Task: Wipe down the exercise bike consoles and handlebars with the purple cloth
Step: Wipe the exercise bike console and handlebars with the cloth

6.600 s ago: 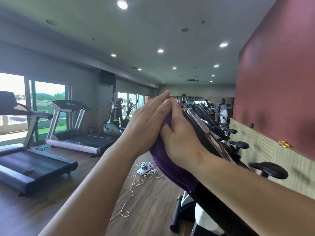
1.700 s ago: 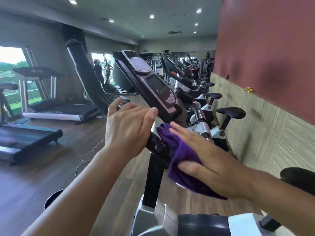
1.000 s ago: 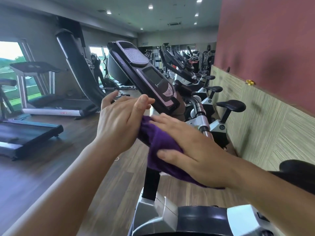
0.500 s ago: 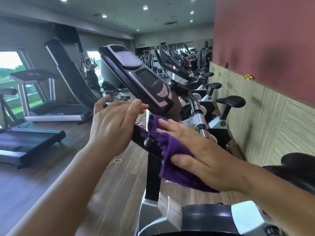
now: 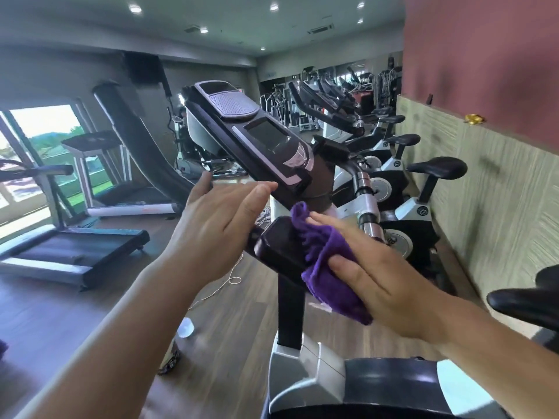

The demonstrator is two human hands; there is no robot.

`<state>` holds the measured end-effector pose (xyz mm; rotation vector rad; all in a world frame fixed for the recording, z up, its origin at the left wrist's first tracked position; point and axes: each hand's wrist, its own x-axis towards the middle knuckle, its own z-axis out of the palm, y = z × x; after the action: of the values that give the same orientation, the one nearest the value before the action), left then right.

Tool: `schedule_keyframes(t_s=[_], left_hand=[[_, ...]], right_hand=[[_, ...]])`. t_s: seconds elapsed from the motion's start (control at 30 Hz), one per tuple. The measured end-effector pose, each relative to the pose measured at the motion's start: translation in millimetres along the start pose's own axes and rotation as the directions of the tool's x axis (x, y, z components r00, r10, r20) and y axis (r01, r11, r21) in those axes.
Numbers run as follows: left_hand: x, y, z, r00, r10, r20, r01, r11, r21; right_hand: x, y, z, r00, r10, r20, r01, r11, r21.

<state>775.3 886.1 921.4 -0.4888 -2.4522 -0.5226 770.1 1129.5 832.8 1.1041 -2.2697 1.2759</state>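
Note:
The nearest exercise bike's dark console [image 5: 260, 146] tilts up at centre, its screen facing me. Below it a black handlebar block [image 5: 278, 246] tops the black post [image 5: 290, 309]. The purple cloth [image 5: 326, 267] is bunched against the right side of that block, pressed there by my right hand [image 5: 381, 285] with flat fingers. My left hand [image 5: 217, 228] rests on the left side of the handlebar just under the console, fingers spread and holding nothing I can see.
More exercise bikes [image 5: 393, 182] stand in a row along the right wall, their saddles [image 5: 435, 167] jutting out. Treadmills [image 5: 75, 249] line the windows at left. A white cable [image 5: 223, 282] lies on the wooden floor. A black saddle [image 5: 526, 300] sits close at right.
My right hand has slid the cloth down and right, from under the console's lower edge to the side of the handlebar block. My left hand has stayed on the left side.

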Motion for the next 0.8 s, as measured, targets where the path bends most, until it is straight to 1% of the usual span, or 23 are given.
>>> schedule_keyframes(t_s=[0.07, 0.13, 0.2, 0.27, 0.33, 0.37, 0.4, 0.47, 0.53, 0.6, 0.67, 0.7, 0.77, 0.8], left_hand=[[-5, 21, 2, 0.995, 0.076, 0.069, -0.076, 0.997, -0.015], [-6, 43, 7, 0.976, 0.155, 0.154, -0.159, 0.987, 0.013], [-4, 60, 14, 0.949, 0.213, 0.231, -0.23, 0.972, 0.05], [-1, 66, 20, 0.932, 0.221, 0.287, -0.259, 0.96, 0.102], [1, 66, 24, 0.928, 0.203, 0.314, -0.259, 0.954, 0.149], [2, 65, 25, 0.929, 0.194, 0.316, -0.254, 0.953, 0.164], [2, 65, 25, 0.929, 0.183, 0.322, -0.251, 0.95, 0.185], [2, 67, 25, 0.922, 0.155, 0.354, -0.256, 0.931, 0.259], [3, 69, 25, 0.909, 0.133, 0.395, -0.268, 0.912, 0.311], [3, 69, 25, 0.9, 0.118, 0.42, -0.266, 0.911, 0.315], [4, 68, 25, 0.904, 0.104, 0.414, -0.246, 0.92, 0.306], [3, 67, 25, 0.909, 0.098, 0.406, -0.235, 0.923, 0.304], [2, 67, 26, 0.916, 0.094, 0.39, -0.222, 0.928, 0.299], [2, 67, 26, 0.918, 0.093, 0.385, -0.217, 0.931, 0.293]], right_hand=[[-4, 4, 11, 0.988, -0.01, -0.153, 0.007, 1.0, -0.02], [-11, 4, 29, 0.949, -0.019, -0.316, -0.003, 0.998, -0.066], [-20, 7, 37, 0.913, -0.051, -0.404, 0.019, 0.996, -0.083], [-24, 23, 29, 0.913, -0.149, -0.381, 0.093, 0.983, -0.161], [-20, 47, 12, 0.919, -0.25, -0.305, 0.154, 0.939, -0.308], [-15, 59, 2, 0.927, -0.268, -0.261, 0.165, 0.92, -0.356], [-10, 68, -8, 0.94, -0.26, -0.222, 0.163, 0.912, -0.377], [4, 85, -26, 0.964, -0.183, -0.19, 0.095, 0.913, -0.397], [19, 97, -40, 0.979, -0.076, -0.187, -0.01, 0.906, -0.422], [30, 104, -44, 0.97, -0.062, -0.235, -0.032, 0.926, -0.377], [32, 100, -47, 0.918, -0.025, -0.395, -0.067, 0.974, -0.217], [31, 94, -52, 0.867, 0.007, -0.498, -0.094, 0.984, -0.149], [28, 86, -71, 0.732, 0.092, -0.676, -0.161, 0.986, -0.04], [26, 85, -83, 0.662, 0.121, -0.74, -0.172, 0.985, 0.007]])
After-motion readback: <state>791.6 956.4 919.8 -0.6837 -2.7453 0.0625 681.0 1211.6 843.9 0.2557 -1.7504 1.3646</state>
